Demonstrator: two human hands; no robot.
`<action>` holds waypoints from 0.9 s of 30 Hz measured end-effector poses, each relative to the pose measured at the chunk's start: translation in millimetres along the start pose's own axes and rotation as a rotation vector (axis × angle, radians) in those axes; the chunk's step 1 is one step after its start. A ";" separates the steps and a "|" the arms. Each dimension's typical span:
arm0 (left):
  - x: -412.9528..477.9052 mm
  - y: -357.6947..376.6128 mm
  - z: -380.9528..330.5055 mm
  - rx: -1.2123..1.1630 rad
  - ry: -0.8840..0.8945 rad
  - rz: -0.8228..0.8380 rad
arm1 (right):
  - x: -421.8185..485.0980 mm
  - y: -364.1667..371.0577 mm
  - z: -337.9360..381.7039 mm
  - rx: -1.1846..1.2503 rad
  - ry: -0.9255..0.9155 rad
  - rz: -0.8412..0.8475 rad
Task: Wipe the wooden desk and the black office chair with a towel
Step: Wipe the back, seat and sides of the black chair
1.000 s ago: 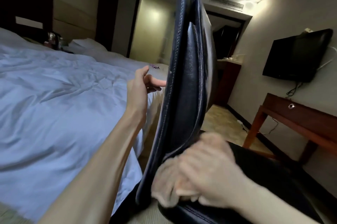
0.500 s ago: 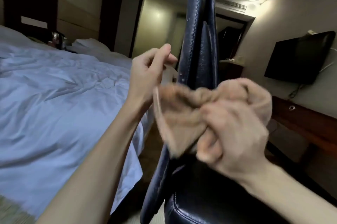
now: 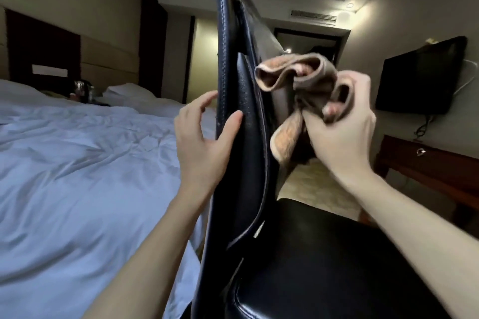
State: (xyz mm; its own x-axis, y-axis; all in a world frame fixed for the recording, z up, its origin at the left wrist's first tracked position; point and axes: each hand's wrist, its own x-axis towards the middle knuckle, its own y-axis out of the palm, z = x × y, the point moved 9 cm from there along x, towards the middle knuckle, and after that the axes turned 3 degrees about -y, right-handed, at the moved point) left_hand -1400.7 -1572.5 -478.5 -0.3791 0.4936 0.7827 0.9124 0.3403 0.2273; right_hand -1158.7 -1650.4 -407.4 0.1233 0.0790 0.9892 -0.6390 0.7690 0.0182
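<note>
Two bare forearms, left hand, right hand (nails cut short), slim wrists

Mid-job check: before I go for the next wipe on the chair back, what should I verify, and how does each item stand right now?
1. Towel in hand: the right hand grips the beige cloth towel. Ok.
2. Towel spread for wiping: it is bunched in loose loops. Not ok.
3. Chair steadied: the left hand touches the edge of the black leather backrest, thumb on it. Ok.
4. Towel touching the backrest: cannot tell.
5. Wooden desk already wiped: cannot tell.
</note>
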 end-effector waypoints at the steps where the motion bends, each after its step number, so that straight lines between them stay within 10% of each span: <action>1: 0.8 -0.8 2.4 0.010 0.016 -0.035 | 13.4 14.2 -5.8 0.033 0.062 -0.028; 8: 28.1 16.2 53.2 0.011 0.004 -0.042 | 42.5 140.9 -53.9 0.068 0.331 0.374; 14: 40.6 41.3 75.9 -0.061 -0.054 -0.069 | -74.5 100.6 -53.8 0.028 -0.054 0.335; 19: 51.4 55.8 89.9 0.020 0.031 -0.029 | -221.4 108.3 -114.9 -0.072 0.043 0.972; 27: 68.3 97.2 133.3 0.140 0.006 -0.024 | -83.8 76.5 -159.3 0.012 -0.061 0.276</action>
State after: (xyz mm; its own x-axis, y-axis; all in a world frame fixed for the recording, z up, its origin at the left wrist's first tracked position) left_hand -1358.4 -1399.0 -480.2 -0.3992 0.4795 0.7815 0.8726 0.4604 0.1633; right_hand -1097.0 -1497.2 -512.0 -0.1018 0.2456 0.9640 -0.6512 0.7161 -0.2513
